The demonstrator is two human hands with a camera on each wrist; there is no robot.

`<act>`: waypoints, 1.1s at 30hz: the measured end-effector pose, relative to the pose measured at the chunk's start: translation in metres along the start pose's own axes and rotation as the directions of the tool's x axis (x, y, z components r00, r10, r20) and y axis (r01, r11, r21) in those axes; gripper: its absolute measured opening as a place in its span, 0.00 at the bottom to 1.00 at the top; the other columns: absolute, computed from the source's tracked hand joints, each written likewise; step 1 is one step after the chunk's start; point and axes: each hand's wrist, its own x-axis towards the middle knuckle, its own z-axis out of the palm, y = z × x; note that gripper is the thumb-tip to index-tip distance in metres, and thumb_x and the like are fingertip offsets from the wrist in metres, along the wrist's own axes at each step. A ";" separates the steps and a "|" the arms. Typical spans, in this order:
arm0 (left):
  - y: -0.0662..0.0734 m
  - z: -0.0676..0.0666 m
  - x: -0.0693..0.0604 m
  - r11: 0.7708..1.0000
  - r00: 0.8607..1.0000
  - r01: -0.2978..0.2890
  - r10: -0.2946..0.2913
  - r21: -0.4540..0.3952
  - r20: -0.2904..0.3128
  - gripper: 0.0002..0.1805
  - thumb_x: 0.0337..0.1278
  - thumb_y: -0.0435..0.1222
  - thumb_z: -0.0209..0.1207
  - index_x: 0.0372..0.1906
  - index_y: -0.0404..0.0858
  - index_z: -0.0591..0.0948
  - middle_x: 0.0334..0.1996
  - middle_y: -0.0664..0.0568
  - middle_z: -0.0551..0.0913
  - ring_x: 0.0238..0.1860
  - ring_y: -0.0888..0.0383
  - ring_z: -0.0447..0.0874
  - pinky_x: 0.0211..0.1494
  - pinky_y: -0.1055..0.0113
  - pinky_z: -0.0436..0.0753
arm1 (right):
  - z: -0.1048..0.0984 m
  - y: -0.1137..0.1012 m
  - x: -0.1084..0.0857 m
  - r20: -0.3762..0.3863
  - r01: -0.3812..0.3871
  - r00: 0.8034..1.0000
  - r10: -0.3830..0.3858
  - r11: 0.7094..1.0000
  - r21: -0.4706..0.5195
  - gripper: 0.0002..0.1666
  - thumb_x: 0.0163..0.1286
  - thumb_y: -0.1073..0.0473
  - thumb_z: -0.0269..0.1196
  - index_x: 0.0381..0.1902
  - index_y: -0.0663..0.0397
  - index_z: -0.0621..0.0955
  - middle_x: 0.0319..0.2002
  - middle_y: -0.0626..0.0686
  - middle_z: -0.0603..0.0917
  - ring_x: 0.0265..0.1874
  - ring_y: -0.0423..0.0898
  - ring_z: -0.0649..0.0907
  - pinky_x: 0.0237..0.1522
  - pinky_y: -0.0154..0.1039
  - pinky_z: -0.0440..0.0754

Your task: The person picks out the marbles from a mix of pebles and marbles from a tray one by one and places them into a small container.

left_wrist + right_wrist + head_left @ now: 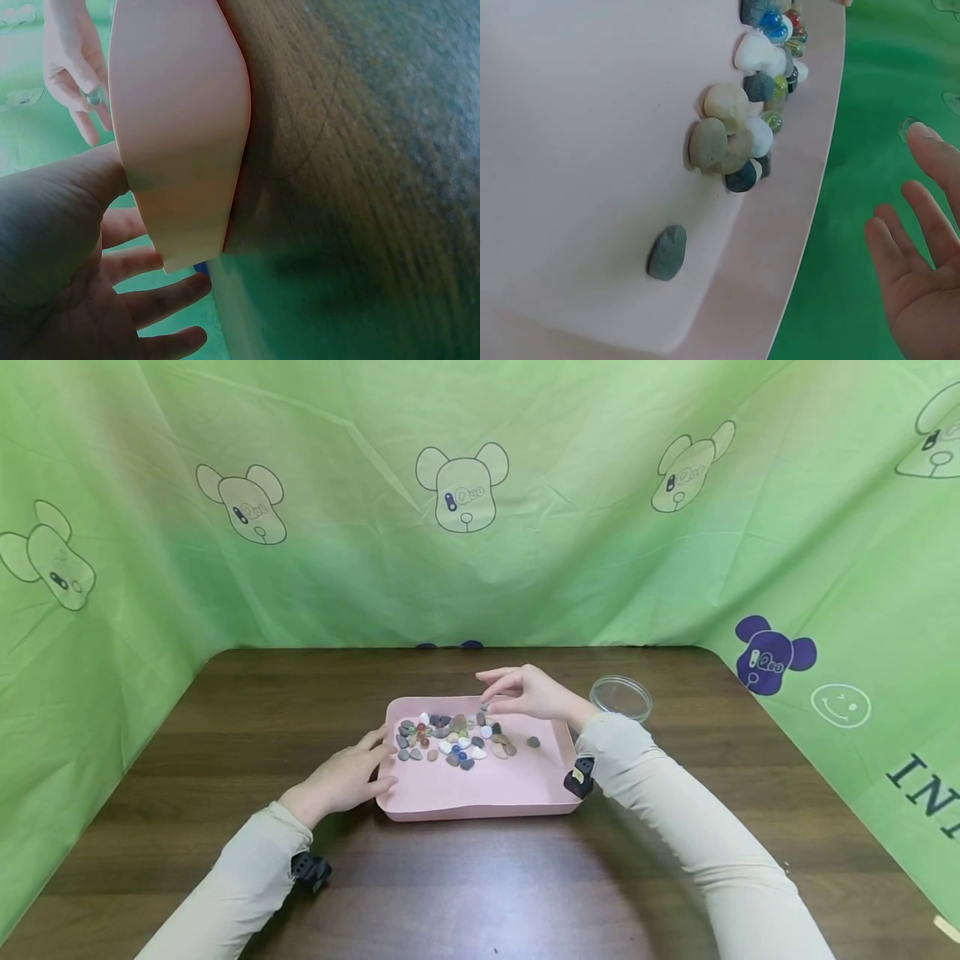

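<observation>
The right hand point(534, 694) pinches a round, clear marble point(94, 97) between its fingers near the far rim of a pink tray point(480, 793), whose long axis runs left–right across the desk point(450, 885); the left hand point(339, 779), fingers spread, touches the tray's left end.

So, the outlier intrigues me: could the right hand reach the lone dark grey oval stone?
Likely yes: the grey stone lies apart in the pink rectangular tray, uncovered, near the right hand, though its pinched clear glass marble might need putting down first.
</observation>
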 end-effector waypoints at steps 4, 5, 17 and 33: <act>0.000 -0.001 0.000 1.000 1.000 -0.001 0.001 0.002 -0.001 0.29 0.59 0.43 0.58 0.60 0.30 0.72 0.70 0.34 0.58 0.59 0.35 0.72 0.61 0.46 0.72 | -0.004 -0.003 -0.003 -0.010 -0.001 1.000 0.001 1.000 0.015 0.11 0.59 0.67 0.64 0.41 0.65 0.84 0.64 0.65 0.70 0.63 0.61 0.71 0.60 0.46 0.74; 0.000 -0.001 0.000 1.000 1.000 -0.004 0.004 0.006 -0.002 0.28 0.58 0.43 0.58 0.60 0.30 0.72 0.69 0.34 0.58 0.59 0.35 0.73 0.61 0.46 0.72 | -0.004 -0.004 -0.004 -0.014 -0.005 1.000 0.005 1.000 0.019 0.11 0.59 0.67 0.64 0.41 0.65 0.84 0.64 0.65 0.70 0.64 0.60 0.70 0.60 0.46 0.73; 0.000 -0.002 -0.001 1.000 1.000 -0.013 0.013 0.015 -0.011 0.27 0.58 0.43 0.58 0.58 0.30 0.73 0.69 0.33 0.59 0.58 0.35 0.74 0.60 0.46 0.73 | -0.011 -0.012 -0.014 -0.042 -0.007 0.999 0.007 1.000 0.013 0.10 0.60 0.67 0.64 0.40 0.63 0.84 0.64 0.62 0.72 0.63 0.56 0.72 0.60 0.40 0.74; 0.001 -0.003 -0.002 1.000 1.000 -0.008 0.008 0.013 0.005 0.28 0.58 0.43 0.58 0.59 0.29 0.72 0.69 0.33 0.59 0.58 0.35 0.73 0.61 0.45 0.72 | -0.019 -0.007 -0.025 -0.083 0.006 0.997 -0.003 1.000 0.031 0.11 0.59 0.68 0.64 0.41 0.67 0.83 0.63 0.64 0.71 0.64 0.58 0.71 0.60 0.40 0.73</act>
